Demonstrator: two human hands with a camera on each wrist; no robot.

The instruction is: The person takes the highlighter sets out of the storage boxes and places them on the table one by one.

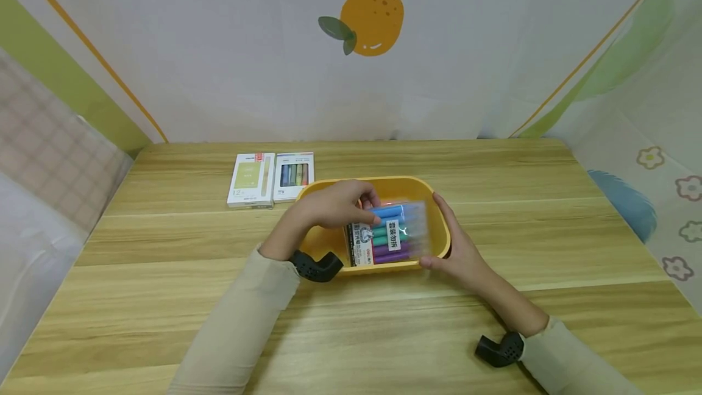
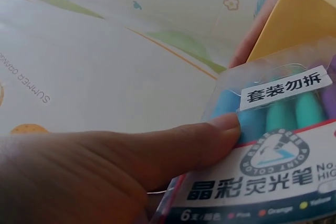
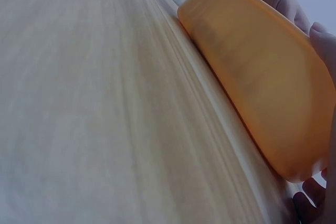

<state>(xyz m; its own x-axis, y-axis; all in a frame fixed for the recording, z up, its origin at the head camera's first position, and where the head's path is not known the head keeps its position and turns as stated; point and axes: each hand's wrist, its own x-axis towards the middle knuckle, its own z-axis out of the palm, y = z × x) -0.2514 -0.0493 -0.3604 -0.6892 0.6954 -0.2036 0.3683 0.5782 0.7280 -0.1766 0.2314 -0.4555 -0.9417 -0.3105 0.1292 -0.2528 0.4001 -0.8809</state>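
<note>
My left hand (image 1: pixel 340 203) pinches a clear pack of highlighters (image 1: pixel 390 233) near its upper left edge. Blue, green and purple pens show through the plastic, under a white label with dark characters. In the left wrist view the thumb (image 2: pixel 210 135) presses flat on the front of the pack. The pack overlaps the inside of a yellow plastic basket (image 1: pixel 400 186). At the basket's right end, my right hand (image 1: pixel 463 255) grips the wall, thumb at the front rim and fingers around the outside. The right wrist view shows the basket's outer side (image 3: pixel 262 77) against the tabletop.
Behind the basket to the left lie two flat white boxes: one with a yellow-green panel (image 1: pixel 249 175), the other with a window onto coloured sticks (image 1: pixel 294 174). The wooden table (image 1: pixel 164 249) meets a printed cloth backdrop (image 1: pixel 236 66) at its far edge.
</note>
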